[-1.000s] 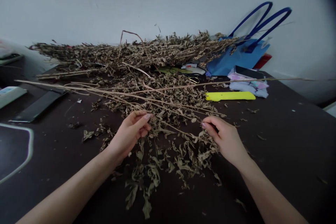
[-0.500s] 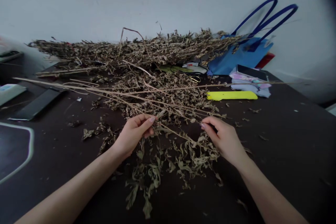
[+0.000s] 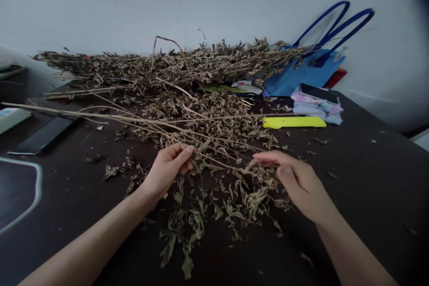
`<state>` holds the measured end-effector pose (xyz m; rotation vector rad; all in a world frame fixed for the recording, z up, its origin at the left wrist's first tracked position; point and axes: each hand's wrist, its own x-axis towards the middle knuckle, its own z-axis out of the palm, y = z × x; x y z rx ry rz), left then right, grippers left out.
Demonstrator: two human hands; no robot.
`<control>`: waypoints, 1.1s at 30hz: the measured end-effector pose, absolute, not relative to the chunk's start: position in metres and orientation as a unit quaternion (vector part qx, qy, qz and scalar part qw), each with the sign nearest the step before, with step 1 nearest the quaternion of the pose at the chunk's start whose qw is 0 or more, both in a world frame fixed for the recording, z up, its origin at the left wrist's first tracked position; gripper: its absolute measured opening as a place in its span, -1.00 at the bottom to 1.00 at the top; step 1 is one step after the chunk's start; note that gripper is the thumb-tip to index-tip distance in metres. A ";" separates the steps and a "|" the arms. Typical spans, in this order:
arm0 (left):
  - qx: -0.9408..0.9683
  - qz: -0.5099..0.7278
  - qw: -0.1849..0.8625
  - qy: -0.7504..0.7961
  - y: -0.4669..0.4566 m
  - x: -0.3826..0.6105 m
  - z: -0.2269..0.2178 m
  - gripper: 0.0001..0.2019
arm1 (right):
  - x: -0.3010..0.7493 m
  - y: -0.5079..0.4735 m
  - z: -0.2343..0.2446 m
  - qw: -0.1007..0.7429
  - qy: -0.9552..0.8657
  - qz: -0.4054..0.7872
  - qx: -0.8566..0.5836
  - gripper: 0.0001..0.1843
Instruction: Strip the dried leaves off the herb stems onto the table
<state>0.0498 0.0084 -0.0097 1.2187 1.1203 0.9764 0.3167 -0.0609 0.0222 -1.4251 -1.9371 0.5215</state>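
Observation:
My left hand pinches a thin dried plant stem between thumb and forefinger. From there the branching stems run far to the left over the table. My right hand is by the leafy end of the stem, its thumb and fingers apart, beside a cluster of curled dry leaves. Grey-green dried leaves lie on the dark table below and between both hands. Behind them is a heap of brownish crumpled leaves.
A long bundle of dried plants lies along the wall. At right are a blue bag, a yellow-handled object, and a phone on folded cloth. Scissors lie behind the heap; a dark flat object is at left.
My right hand has opened from a pinch and shifted slightly right and down. The stems have swung a little to the left, while my left hand keeps its pinch.

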 end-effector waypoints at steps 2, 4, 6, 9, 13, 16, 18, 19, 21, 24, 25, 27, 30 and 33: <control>0.521 0.415 0.572 0.478 0.008 0.050 -0.009 -0.73 | 0.314 -0.064 0.023 0.315 -0.765 0.201 -0.525 -0.63; 0.522 0.414 0.570 0.482 0.008 0.050 -0.008 -0.72 | 0.310 -0.065 0.022 0.285 -0.785 0.186 -0.518 -0.58; 0.526 0.409 0.567 0.485 0.008 0.050 -0.007 -0.73 | 0.306 -0.064 0.020 0.265 -0.796 0.174 -0.516 -0.55; 0.543 0.392 0.562 0.485 0.007 0.049 -0.006 -0.72 | 0.301 -0.062 0.016 0.276 -0.793 0.172 -0.515 -0.69; 0.564 0.374 0.562 0.476 0.008 0.048 -0.006 -0.73 | 0.301 -0.060 0.013 0.300 -0.772 0.172 -0.533 -0.77; 0.572 0.372 0.564 0.466 0.009 0.047 -0.009 -0.75 | 0.303 -0.058 0.012 0.311 -0.759 0.172 -0.545 -0.79; 0.578 0.366 0.564 0.462 0.010 0.046 -0.011 -0.76 | 0.304 -0.057 0.012 0.317 -0.755 0.167 -0.549 -0.79; 0.581 0.362 0.566 0.460 0.011 0.046 -0.011 -0.77 | 0.304 -0.058 0.012 0.318 -0.755 0.165 -0.550 -0.78; 0.586 0.357 0.569 0.454 0.011 0.045 -0.011 -0.77 | 0.304 -0.058 0.013 0.319 -0.756 0.162 -0.549 -0.77; 0.588 0.355 0.573 0.448 0.011 0.045 -0.009 -0.75 | 0.304 -0.059 0.013 0.319 -0.758 0.160 -0.546 -0.76; 0.587 0.355 0.574 0.448 0.011 0.045 -0.009 -0.75 | 0.304 -0.059 0.013 0.320 -0.758 0.159 -0.545 -0.76; 0.581 0.357 0.578 0.449 0.010 0.045 -0.008 -0.75 | 0.304 -0.059 0.014 0.321 -0.761 0.156 -0.542 -0.75; 0.566 0.363 0.579 0.461 0.010 0.046 -0.007 -0.78 | 0.303 -0.059 0.013 0.321 -0.765 0.160 -0.535 -0.75; 0.562 0.370 0.565 0.477 0.010 0.048 -0.007 -0.82 | 0.303 -0.059 0.012 0.321 -0.765 0.175 -0.531 -0.76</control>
